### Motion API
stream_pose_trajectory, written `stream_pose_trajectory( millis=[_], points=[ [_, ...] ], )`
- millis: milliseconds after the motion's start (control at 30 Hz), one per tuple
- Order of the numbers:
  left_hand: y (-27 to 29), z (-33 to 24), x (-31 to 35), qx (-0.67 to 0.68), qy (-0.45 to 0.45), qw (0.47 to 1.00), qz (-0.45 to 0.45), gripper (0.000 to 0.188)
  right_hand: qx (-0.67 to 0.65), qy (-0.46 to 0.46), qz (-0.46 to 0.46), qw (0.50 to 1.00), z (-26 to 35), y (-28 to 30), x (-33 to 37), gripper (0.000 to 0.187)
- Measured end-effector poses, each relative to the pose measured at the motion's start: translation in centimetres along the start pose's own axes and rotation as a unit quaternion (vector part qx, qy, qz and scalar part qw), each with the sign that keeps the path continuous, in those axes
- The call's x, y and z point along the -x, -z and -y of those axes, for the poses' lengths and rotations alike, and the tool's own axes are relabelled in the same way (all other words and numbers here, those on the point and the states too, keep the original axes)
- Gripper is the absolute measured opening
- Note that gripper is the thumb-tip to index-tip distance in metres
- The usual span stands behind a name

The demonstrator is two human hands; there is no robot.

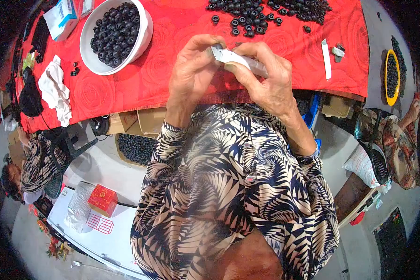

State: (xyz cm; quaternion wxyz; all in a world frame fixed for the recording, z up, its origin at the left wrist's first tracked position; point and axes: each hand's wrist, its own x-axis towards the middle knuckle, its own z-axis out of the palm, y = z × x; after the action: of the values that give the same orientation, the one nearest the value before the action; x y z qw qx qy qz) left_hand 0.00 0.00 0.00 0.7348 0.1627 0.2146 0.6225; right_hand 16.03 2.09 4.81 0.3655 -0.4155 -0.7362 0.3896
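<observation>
My right hand (268, 74) is closed round a long, flat white object (235, 58). Its body looks greyish-white and its far end has a pale, pointed edge; I cannot tell its exact kind. At that pointed end my left hand (191, 70) is pinched shut, fingertips and thumb meeting around something small and dark that the fingers mostly hide. Both hands are close together above the front part of a red, rose-patterned tablecloth (163, 77). Beyond them lies a loose pile of small round black parts (252, 18), each with a hole. To the left, a white bowl (144, 35) is full of similar parts (116, 37).
A white cloth (54, 91), a black cloth (30, 100) and a blue-white packet (60, 21) lie left. A thin white strip (326, 60) sits at the right beside small grey pieces (338, 52). On the floor are a yellow basin (387, 93) and a box of black parts (135, 148). Other people sit at both sides.
</observation>
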Motion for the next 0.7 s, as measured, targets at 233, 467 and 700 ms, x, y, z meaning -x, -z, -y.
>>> stream_pose_trajectory(
  millis=[233,467,700],
  points=[
    [0.1,-0.1,-0.3,0.035,0.040,0.999,0.007,0.021,-0.012,0.003,-0.024,1.000,-0.3,-0.2,0.1,0.024],
    [0.6,-0.7,0.0,0.035,0.068,0.997,0.012,0.021,-0.004,0.008,0.007,1.000,0.0,0.4,-0.2,0.023],
    [0.6,-1.1,0.4,0.061,0.122,0.979,0.152,0.017,-0.030,-0.061,-0.198,0.978,-3.1,3.6,-1.7,0.009]
  ],
)
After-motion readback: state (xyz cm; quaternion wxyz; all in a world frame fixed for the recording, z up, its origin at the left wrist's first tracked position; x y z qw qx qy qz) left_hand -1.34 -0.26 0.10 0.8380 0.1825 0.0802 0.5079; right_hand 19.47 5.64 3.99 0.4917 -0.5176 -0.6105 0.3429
